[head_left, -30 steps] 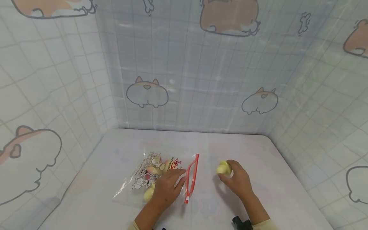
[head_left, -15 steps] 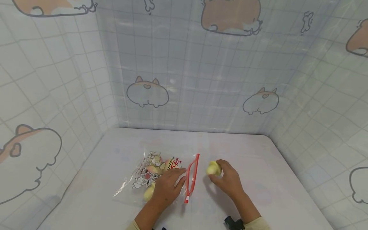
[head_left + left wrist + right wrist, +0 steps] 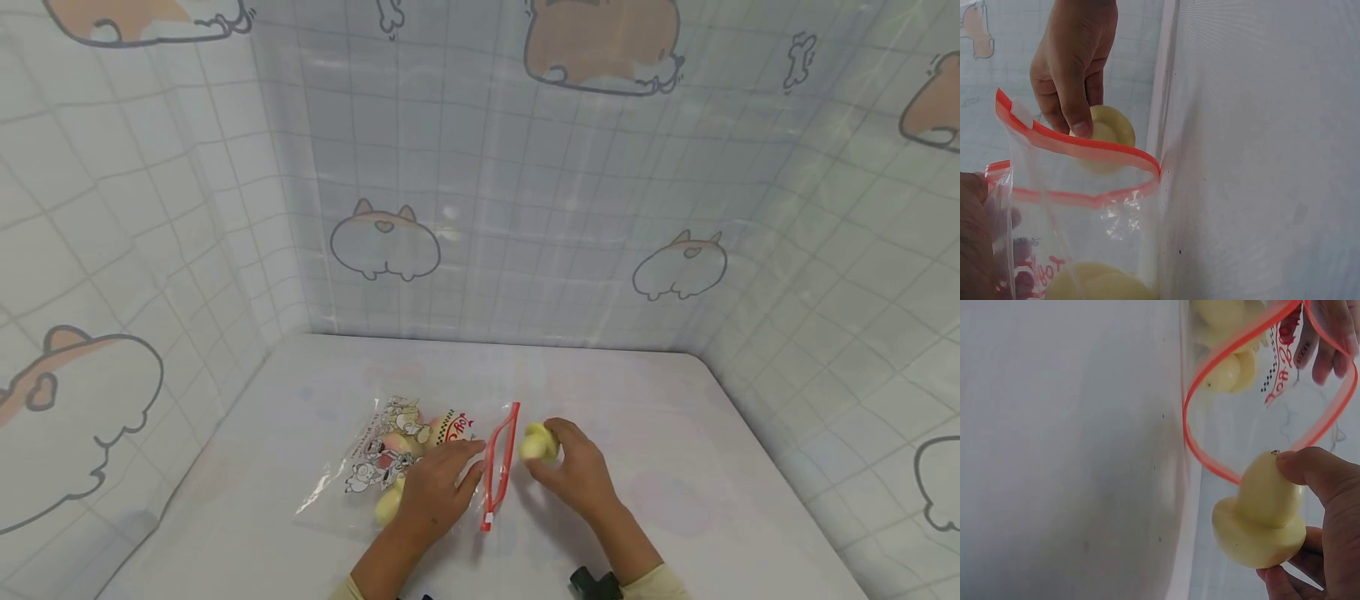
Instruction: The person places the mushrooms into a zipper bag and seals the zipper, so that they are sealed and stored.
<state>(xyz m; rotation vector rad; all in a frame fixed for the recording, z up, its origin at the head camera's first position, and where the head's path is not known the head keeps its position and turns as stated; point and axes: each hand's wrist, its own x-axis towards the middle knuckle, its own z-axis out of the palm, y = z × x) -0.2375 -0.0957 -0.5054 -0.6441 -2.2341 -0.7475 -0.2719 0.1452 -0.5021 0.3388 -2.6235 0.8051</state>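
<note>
A clear zip bag [image 3: 352, 492] with a red zip strip [image 3: 510, 442] and printed cartoon figures lies on the table, its mouth spread apart. Rounded yellow and pinkish pieces [image 3: 1222, 372] sit inside it. My left hand [image 3: 438, 487] lies over the bag and holds its plastic near the mouth; some fingers [image 3: 1324, 362] show through the film in the right wrist view. Just right of the mouth, my right hand [image 3: 581, 475] grips a pale yellow, knobbed, mushroom-shaped piece [image 3: 1266, 512] between thumb and fingers. In the left wrist view, that piece is partly behind the red strip.
The white table [image 3: 675, 417] runs back to a hanging sheet [image 3: 525, 250] with a grid and corgi pattern. Similar sheets stand at left and right. A black wrist mount [image 3: 596, 583] shows below my right hand.
My right hand has moved left with the yellow piece, from well right of the bag to close beside its mouth. The left hand and bag have stayed in place.
</note>
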